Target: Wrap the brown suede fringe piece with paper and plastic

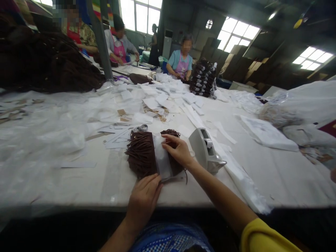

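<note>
A dark brown fringed bag (141, 154) lies on the white table in front of me, with a translucent white band (161, 157) around its middle. My left hand (145, 192) grips the bag's near edge, its fingers close together at the lower end of the band. On the band's upper right part rests my right hand (178, 150), with thumb and fingertips apart. Its palm side is hidden. A grey tape dispenser (206, 150) stands just right of that hand.
Long white plastic strips (236, 178) run past the dispenser. Clear plastic sheets (39, 136) cover the left side, and white paper pieces (157, 94) lie behind the bag. Farther back are a stack of brown bundles (203, 78), a metal post (101, 42) and several co-workers.
</note>
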{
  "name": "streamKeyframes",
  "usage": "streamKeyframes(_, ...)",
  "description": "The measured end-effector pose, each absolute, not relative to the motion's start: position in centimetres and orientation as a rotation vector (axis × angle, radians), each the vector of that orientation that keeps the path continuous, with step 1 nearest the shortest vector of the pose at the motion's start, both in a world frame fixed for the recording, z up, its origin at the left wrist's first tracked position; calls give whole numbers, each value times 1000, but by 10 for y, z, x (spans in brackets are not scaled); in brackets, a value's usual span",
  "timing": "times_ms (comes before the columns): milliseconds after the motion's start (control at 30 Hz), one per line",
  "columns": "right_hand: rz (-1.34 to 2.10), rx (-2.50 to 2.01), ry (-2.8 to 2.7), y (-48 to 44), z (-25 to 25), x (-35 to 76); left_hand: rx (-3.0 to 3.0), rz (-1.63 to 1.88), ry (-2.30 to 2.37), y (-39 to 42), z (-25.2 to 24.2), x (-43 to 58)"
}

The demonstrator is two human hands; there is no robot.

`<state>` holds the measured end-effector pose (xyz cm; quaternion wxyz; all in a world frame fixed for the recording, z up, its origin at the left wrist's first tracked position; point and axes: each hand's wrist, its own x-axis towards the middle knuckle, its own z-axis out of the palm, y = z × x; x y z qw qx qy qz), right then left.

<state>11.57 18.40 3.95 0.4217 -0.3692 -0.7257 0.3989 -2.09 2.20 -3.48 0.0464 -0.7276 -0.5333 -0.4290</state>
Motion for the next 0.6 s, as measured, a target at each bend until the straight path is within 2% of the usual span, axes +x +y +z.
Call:
streamKeyframes(267, 733, -1074, -2017, 199, 25, 109, -2204, -1188, -1651, 34, -19, -18)
streamKeyframes(600, 731, -1119, -2028, 207, 22, 107, -2093, -780, -1786, 52, -1, -9)
